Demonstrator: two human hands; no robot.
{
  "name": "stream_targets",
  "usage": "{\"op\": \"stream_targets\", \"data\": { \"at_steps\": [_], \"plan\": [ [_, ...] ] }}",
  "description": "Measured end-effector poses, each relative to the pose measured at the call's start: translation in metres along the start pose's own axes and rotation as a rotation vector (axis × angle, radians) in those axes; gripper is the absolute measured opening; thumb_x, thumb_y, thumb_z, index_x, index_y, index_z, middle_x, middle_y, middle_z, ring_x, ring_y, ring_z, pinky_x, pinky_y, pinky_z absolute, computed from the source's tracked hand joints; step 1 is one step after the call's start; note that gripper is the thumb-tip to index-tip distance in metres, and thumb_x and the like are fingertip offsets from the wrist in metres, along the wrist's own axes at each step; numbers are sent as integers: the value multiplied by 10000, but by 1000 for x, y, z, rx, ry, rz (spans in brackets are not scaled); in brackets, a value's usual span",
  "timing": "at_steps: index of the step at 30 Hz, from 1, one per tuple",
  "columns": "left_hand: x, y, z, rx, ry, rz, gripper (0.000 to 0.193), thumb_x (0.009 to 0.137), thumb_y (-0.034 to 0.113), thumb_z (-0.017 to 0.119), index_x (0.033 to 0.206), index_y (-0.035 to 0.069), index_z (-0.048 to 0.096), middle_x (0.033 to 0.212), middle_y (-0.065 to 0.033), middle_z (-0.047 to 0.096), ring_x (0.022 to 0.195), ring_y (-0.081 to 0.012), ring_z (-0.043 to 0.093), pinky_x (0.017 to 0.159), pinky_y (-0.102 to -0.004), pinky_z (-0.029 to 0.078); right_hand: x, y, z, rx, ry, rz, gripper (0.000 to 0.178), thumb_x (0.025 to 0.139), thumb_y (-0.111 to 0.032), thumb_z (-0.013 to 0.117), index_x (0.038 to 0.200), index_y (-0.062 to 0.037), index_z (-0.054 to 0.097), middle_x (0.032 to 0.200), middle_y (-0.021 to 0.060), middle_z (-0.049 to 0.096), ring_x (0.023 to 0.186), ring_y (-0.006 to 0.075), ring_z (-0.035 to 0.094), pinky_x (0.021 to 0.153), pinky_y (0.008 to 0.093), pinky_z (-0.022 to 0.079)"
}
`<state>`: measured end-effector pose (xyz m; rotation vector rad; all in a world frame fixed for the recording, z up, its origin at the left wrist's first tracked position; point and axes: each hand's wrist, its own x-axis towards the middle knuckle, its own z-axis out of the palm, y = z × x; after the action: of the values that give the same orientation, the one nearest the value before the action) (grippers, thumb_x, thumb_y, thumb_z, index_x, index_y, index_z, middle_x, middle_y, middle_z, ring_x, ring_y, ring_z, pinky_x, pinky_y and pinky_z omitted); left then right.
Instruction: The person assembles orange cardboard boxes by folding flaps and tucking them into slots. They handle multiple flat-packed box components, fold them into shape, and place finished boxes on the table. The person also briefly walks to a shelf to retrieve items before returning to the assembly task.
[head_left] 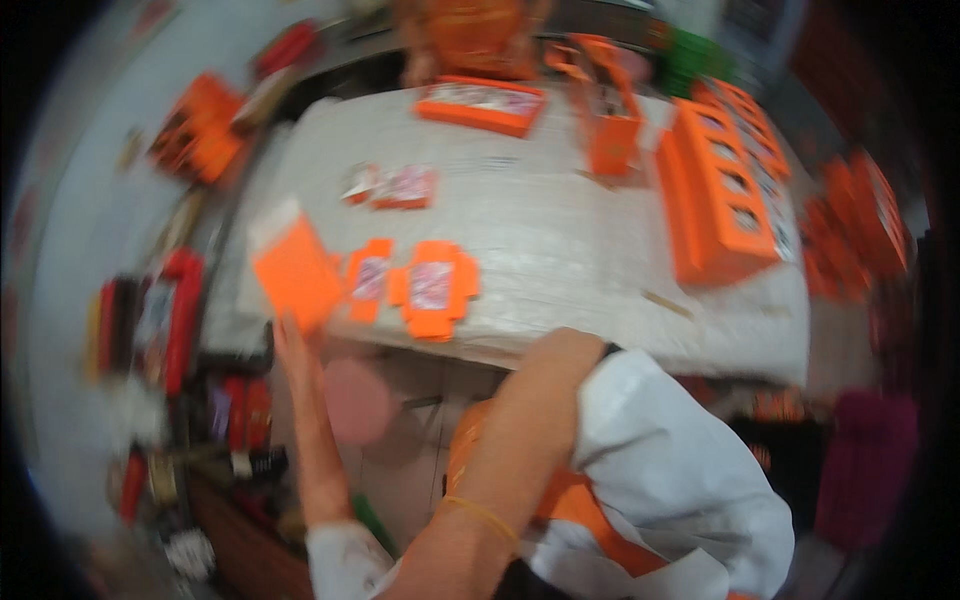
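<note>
Blurred by motion, my left hand [288,338] is at the table's near left edge, closed on the lower end of a flat orange card piece [298,272]. A pale flat piece [274,224] shows at its far end. Just right of it lie two unfolded orange card cut-outs [432,287] with pink-and-white patterned middles. Beyond these, small pink-and-white patterned pieces [405,187] rest together. My right arm [530,420] is bent, elbow by the table's front edge, forearm running back toward the lower edge. My right hand is out of the picture.
A pale sheet covers the table [540,250]. At its right stand orange boxes with round openings [722,190] and an orange holder [606,110]. Across it, a person in orange [470,40] is near an orange tray [480,106]. Below is a pink round stool [358,402].
</note>
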<state>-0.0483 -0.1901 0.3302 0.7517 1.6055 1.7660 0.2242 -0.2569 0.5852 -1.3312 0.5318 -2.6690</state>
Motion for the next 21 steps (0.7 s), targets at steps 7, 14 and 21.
{"op": "stream_targets", "data": {
  "at_steps": [7, 14, 21],
  "plan": [
    [202, 158, -54, -20, 286, 318, 337, 881, 376, 594, 1005, 69, 531, 808, -56, 590, 599, -154, 566, 480, -279, 468, 1, 5, -6, 335, -39, 122, 178, 827, -58, 445, 922, -9, 588, 815, 5, 589, 745, 80, 539, 638, 225, 433],
    [291, 199, -87, -29, 210, 320, 408, 883, 392, 586, 1065, 34, 517, 865, -104, 620, 619, -201, 598, 519, -288, 520, -21, -24, -28, 41, 96, -59, 155, 812, -53, 475, 909, -17, 591, 844, 6, 583, 762, 84, 528, 667, 225, 425],
    [341, 159, -70, -130, 208, 146, 421, 905, 403, 548, 1100, 32, 514, 924, -83, 616, 694, -193, 597, 539, -285, 513, -12, -55, -70, -332, 148, -280, 148, 821, -60, 478, 920, -27, 583, 861, 13, 574, 807, 86, 522, 699, 236, 423]
  ]
}}
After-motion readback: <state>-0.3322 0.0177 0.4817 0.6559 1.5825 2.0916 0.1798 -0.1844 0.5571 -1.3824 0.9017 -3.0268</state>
